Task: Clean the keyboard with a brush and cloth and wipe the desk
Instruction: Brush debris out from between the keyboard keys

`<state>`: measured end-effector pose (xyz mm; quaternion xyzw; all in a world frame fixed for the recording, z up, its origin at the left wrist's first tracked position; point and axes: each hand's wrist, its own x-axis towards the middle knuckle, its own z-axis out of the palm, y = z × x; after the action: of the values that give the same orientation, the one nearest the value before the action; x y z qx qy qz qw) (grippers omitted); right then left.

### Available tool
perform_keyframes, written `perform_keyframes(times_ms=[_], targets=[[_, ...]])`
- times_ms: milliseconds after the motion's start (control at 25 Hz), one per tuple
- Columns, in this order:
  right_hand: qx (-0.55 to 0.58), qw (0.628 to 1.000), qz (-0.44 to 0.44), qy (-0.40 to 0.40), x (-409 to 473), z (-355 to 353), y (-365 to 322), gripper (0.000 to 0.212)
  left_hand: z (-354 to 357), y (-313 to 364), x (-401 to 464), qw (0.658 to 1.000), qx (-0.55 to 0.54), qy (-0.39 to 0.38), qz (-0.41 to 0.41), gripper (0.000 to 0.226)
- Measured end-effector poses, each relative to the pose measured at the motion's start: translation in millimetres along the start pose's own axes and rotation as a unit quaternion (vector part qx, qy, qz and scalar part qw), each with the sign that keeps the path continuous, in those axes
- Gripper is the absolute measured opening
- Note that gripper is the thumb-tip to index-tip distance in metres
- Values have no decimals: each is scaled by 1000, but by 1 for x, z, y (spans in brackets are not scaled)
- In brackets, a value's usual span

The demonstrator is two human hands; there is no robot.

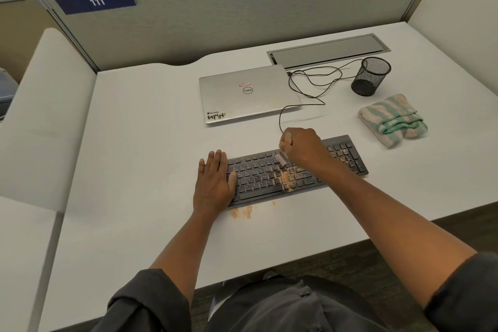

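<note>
A black keyboard [269,175] lies on the white desk [140,143], dusted with tan crumbs [288,178] around its middle keys. More crumbs [241,212] lie on the desk just in front of it. My left hand [215,178] rests flat on the keyboard's left end, fingers straight. My right hand [303,149] grips a small brush [281,159] whose pale bristles touch the keys above the crumbs. A folded green-and-cream striped cloth [393,120] lies to the right of the keyboard, apart from both hands.
A closed silver laptop [248,94] sits behind the keyboard, with a black cable [310,83] looping from it toward a desk cable tray [328,51]. A black mesh cup [370,77] stands at the back right. Partition panels enclose the desk.
</note>
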<state>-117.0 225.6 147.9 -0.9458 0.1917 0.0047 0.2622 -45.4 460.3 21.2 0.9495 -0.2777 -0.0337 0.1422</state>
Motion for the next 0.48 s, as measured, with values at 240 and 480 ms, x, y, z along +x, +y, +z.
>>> perform_keyframes(times_ms=[240, 480], targets=[[-2, 1000, 7, -15, 7, -5, -6, 16, 0, -1, 0, 1000, -1, -1, 0, 82], [-40, 996, 10, -85, 7, 13, -17, 20, -2, 0, 0, 1000, 1, 1, 2, 81]])
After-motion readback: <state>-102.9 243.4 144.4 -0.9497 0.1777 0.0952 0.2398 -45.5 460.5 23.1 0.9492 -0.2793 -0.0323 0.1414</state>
